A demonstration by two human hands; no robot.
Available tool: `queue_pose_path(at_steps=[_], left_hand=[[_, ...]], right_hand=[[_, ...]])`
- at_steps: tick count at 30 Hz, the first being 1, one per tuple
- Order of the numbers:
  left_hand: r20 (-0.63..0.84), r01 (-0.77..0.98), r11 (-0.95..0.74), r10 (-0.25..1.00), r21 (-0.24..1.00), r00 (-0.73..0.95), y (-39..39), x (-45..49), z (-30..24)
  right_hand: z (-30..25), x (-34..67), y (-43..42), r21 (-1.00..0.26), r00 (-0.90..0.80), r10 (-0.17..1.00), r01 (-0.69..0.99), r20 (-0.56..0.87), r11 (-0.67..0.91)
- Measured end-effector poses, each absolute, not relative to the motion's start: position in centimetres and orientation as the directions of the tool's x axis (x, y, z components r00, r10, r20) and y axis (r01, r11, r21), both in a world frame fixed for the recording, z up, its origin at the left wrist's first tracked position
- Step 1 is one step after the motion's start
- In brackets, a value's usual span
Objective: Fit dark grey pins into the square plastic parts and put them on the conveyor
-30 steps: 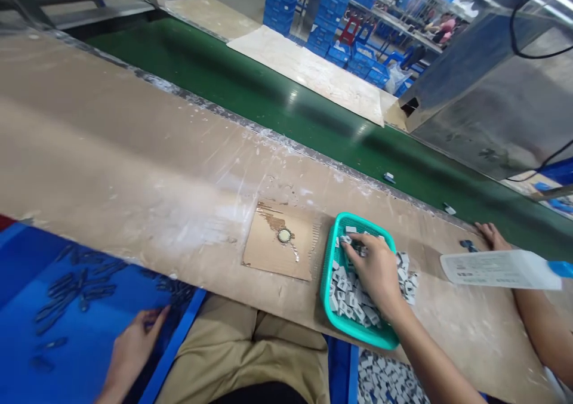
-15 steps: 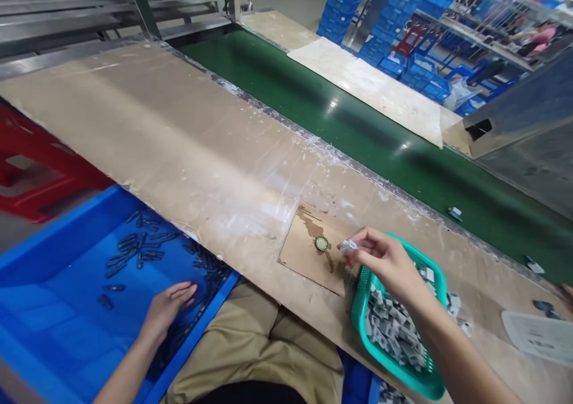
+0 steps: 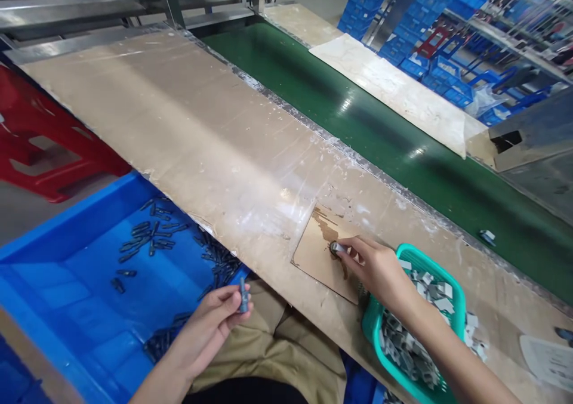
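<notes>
My left hand [image 3: 210, 323] pinches a small dark plastic part [image 3: 243, 296] upright between thumb and fingers, over the near edge of the blue bin [image 3: 85, 278]. Many similar dark parts [image 3: 150, 234] lie in that bin. With closed fingertips, my right hand [image 3: 378, 270] grips a small light-grey plastic piece [image 3: 341, 248]. The piece is at a little round dish [image 3: 333, 247], which is partly hidden by it and sits on a stained cardboard square [image 3: 308, 252]. Below my right forearm, a green basket [image 3: 460, 299] holds many grey-white pieces [image 3: 409, 353].
A green conveyor belt [image 3: 290, 76] runs beyond the worktable [image 3: 201, 135], carrying a small assembled part [image 3: 487, 236]. Loose grey pieces [image 3: 474, 335] and a clear plastic lid-like sheet [image 3: 548, 356] lie right of the basket. A red stool [image 3: 58, 147] stands at left.
My left hand has risen from the blue bin with a dark part in it. My right hand has brought the grey piece from beside the dish onto it. The view has shifted slightly.
</notes>
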State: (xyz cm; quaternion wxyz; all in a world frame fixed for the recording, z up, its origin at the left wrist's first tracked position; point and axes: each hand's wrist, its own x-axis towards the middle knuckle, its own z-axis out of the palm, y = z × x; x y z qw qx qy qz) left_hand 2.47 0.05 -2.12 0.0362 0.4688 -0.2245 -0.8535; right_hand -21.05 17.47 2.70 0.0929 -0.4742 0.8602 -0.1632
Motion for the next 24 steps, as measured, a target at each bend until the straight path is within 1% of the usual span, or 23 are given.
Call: queue_pose_path(at_steps=[2,4,6,8,10,12,13,14,16,18,21,24], left_hand=[[-0.730,-0.127,-0.906,-0.235,0.403,-0.641,1.2,0.6,-1.4],[-0.678,-0.108,-0.915,-0.204,0.388,-0.706,2.6,-1.3,-0.7],[-0.631,-0.088,-0.917,-0.195,0.388,-0.751,4.0,-3.3,0.2],[-0.588,-0.057,-0.916,-0.207,0.398,-0.782,5.2,-4.9,1.1],[-0.542,-0.026,-0.911,-0.222,0.411,-0.811,6.2,-5.9,1.9],[-0.506,-0.011,-0.899,-0.235,0.437,-0.830,6.7,-6.4,2.4],[-0.493,-0.009,-0.891,-0.243,0.454,-0.835,6.9,-6.4,2.6],[-0.486,-0.009,-0.883,-0.250,0.469,-0.838,7.1,-6.4,2.7],[-0.488,-0.008,-0.863,-0.278,0.505,-0.828,7.3,-6.2,2.9],[-0.478,-0.015,-0.813,-0.327,0.582,-0.816,7.4,-6.1,3.0],[-0.393,-0.031,-0.639,-0.435,0.769,-0.810,7.0,-6.7,3.2],[-0.275,-0.071,-0.418,-0.452,0.906,-0.849,5.6,-7.5,3.0]], right_hand=[[4.0,-20.4,17.5,-0.473,-0.628,-0.778,-0.695,0.031,0.542],[5.5,-19.2,17.7,-0.647,-0.729,-0.685,-0.524,0.004,0.554],[6.8,-17.6,18.0,-0.806,-0.776,-0.626,-0.323,-0.075,0.496],[7.8,-16.0,18.1,-0.889,-0.789,-0.601,-0.177,-0.127,0.421],[8.4,-14.7,18.1,-0.914,-0.820,-0.552,-0.095,-0.152,0.393],[8.7,-14.0,18.1,-0.913,-0.857,-0.481,-0.033,-0.183,0.406],[8.7,-13.8,18.1,-0.910,-0.864,-0.464,-0.014,-0.197,0.414],[8.8,-13.7,18.2,-0.908,-0.862,-0.463,-0.006,-0.207,0.419],[8.8,-13.7,18.3,-0.908,-0.839,-0.504,-0.028,-0.206,0.418],[8.8,-13.6,18.4,-0.904,-0.813,-0.552,-0.082,-0.184,0.421],[8.7,-13.6,18.1,-0.885,-0.807,-0.570,-0.139,-0.159,0.444],[7.7,-16.1,17.9,-0.835,-0.827,-0.541,-0.186,-0.151,0.518]])
